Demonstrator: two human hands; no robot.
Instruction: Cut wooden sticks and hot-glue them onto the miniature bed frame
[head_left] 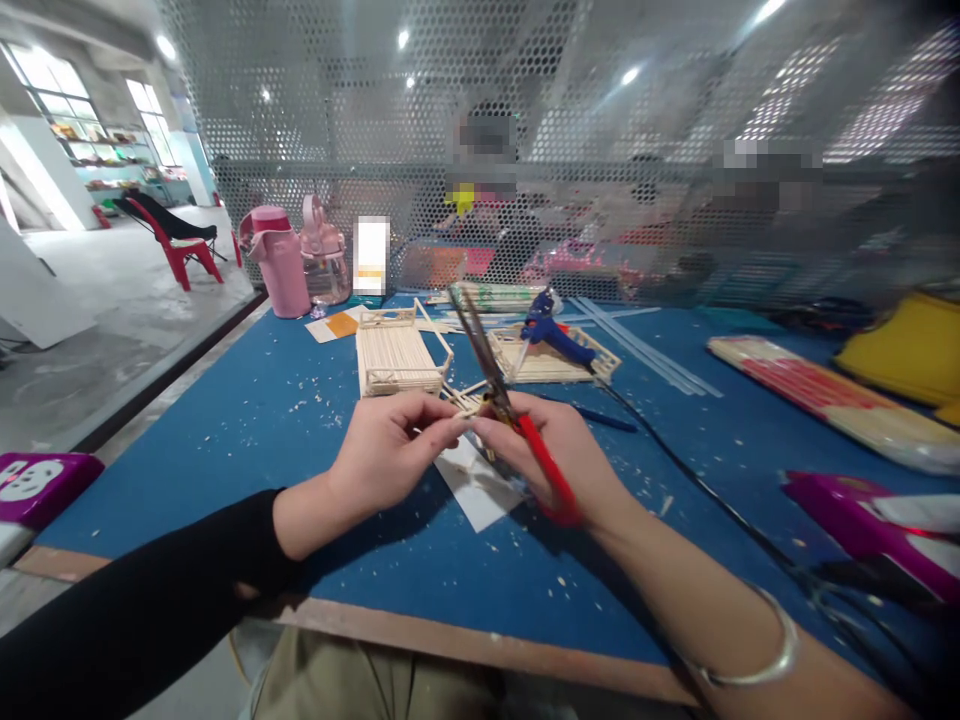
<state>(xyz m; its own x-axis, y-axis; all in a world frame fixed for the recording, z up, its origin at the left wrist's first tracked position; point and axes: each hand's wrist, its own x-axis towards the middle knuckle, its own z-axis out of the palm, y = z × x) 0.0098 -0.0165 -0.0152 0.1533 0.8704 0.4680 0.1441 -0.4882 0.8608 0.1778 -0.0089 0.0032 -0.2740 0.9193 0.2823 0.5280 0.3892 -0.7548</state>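
Note:
My left hand [390,445] is closed in a pinch at the middle of the table, thumb and forefinger on a small pale wooden stick piece [470,410]. Its fingertips meet those of my right hand [574,450], which grips red-handled scissors [550,470] with the blades pointing up and away. Whether the right fingertips also hold the stick is hard to make out. Beneath the hands lies a white paper [481,503]. Just beyond stands a bench-like frame of pale sticks [397,352]. Right of it, a blue glue gun [562,340] rests on a second stick frame [525,372].
A pink bottle [283,265] and a clear-sided jug [324,265] stand at the back left, before a perforated metal screen [360,120]. Translucent glue sticks [645,350], a packet of sticks [825,400] and a purple power strip [862,515] lie rightward. A black cord [690,475] crosses the table.

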